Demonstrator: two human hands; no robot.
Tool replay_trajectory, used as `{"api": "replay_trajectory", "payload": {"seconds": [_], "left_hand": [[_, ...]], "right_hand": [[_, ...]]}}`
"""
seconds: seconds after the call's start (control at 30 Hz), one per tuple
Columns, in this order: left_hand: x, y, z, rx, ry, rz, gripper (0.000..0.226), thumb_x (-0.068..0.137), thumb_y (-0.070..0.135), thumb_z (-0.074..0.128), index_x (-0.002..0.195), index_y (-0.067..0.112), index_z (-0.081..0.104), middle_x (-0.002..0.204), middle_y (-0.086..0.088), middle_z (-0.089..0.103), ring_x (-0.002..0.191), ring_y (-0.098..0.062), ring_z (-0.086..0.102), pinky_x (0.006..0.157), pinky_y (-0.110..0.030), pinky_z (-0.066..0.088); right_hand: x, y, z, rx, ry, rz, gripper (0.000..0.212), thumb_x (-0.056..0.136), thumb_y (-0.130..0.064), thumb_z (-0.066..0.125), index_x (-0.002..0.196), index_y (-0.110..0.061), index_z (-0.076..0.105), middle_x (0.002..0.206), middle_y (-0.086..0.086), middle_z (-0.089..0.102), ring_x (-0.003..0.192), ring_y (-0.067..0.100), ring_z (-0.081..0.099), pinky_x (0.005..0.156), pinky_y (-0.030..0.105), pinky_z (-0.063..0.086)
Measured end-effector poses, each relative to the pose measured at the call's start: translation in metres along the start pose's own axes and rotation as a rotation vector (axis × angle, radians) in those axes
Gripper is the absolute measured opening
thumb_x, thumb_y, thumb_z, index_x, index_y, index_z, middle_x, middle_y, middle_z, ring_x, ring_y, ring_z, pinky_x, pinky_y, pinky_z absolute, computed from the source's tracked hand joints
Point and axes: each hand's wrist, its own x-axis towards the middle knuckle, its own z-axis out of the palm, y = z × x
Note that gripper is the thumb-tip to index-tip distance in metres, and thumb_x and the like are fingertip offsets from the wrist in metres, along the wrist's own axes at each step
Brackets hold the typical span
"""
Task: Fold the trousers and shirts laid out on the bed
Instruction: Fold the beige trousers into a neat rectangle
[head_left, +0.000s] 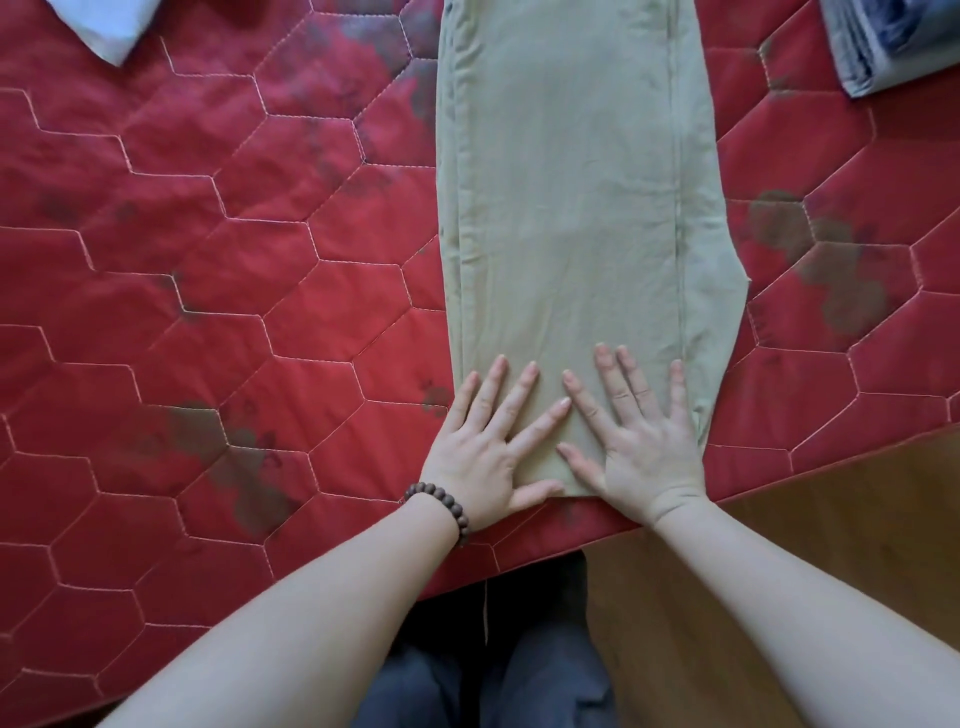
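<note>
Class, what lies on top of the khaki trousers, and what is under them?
Both hands, left and right, press flat on the trousers. Under them lies the red quilt; the part beneath the cloth is hidden.

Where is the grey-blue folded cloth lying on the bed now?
In the head view the grey-blue folded cloth lies at the top right corner on the red quilt, right of the olive trousers and apart from them.

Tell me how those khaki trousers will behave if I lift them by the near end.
The khaki trousers look like thin, soft cloth with fine wrinkles, so they will probably droop limply. Laid leg on leg, the layers may slide apart. They seem light, lying flat under the left hand and right hand.
</note>
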Motion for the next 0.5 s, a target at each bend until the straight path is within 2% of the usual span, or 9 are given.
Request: {"api": "replay_trajectory", "payload": {"seconds": [0.1,0.2,0.33,0.37,0.43,0.5], "left_hand": [[-0.005,-0.003,-0.001,-0.022,-0.007,-0.125,0.078,0.088,0.073,0.031,0.153,0.035,0.014,0.162,-0.008,0.005,0.149,-0.026,0.001,0.119,-0.051,0.005],[-0.006,-0.007,-0.006,-0.056,-0.016,-0.135,0.067,0.095,0.06,0.027,0.154,0.033,0.012,0.162,-0.003,0.006,0.149,-0.02,0.0,0.119,-0.051,0.004],[-0.007,-0.034,-0.022,-0.097,-0.025,-0.063,0.062,0.098,0.048,0.026,0.153,0.021,0.019,0.16,0.0,0.018,0.149,-0.018,0.007,0.116,-0.056,0.007],[-0.004,-0.048,-0.028,-0.08,-0.009,-0.042,0.059,0.099,0.043,0.028,0.152,0.019,0.023,0.159,-0.001,0.022,0.148,-0.02,0.011,0.116,-0.057,0.009],[0.01,-0.08,-0.04,-0.001,0.063,-0.011,0.055,0.094,0.018,0.034,0.149,0.017,0.032,0.156,-0.005,0.029,0.146,-0.027,0.019,0.115,-0.059,0.013],[0.032,-0.111,-0.054,0.108,0.107,-0.006,0.072,0.08,-0.004,0.032,0.148,0.019,0.033,0.155,-0.008,0.031,0.144,-0.031,0.021,0.115,-0.06,0.014]], "right_hand": [[-0.011,0.029,0.001,-0.008,-0.02,0.022,0.066,0.094,-0.063,0.023,0.153,-0.033,0.019,0.162,0.005,0.013,0.149,0.025,0.012,0.114,0.064,0.005],[-0.017,0.053,-0.006,0.01,-0.058,0.072,0.06,0.096,-0.054,0.023,0.152,-0.034,0.016,0.162,0.001,0.01,0.149,0.021,0.008,0.114,0.065,0.0],[-0.014,0.084,-0.023,0.016,-0.064,-0.098,0.055,0.1,-0.047,0.022,0.153,-0.033,0.015,0.161,0.002,0.014,0.149,0.023,0.01,0.114,0.064,0.004],[-0.009,0.099,-0.029,0.007,-0.017,-0.109,0.055,0.1,-0.043,0.026,0.152,-0.031,0.017,0.161,0.003,0.017,0.148,0.024,0.013,0.114,0.064,0.005],[0.006,0.139,-0.042,-0.033,0.094,-0.052,0.059,0.096,-0.028,0.038,0.152,-0.027,0.022,0.159,0.006,0.02,0.147,0.027,0.018,0.114,0.065,0.006],[0.029,0.174,-0.057,-0.099,0.133,0.012,0.068,0.089,-0.017,0.042,0.153,-0.026,0.018,0.16,0.007,0.018,0.147,0.029,0.016,0.114,0.064,0.003]]}}
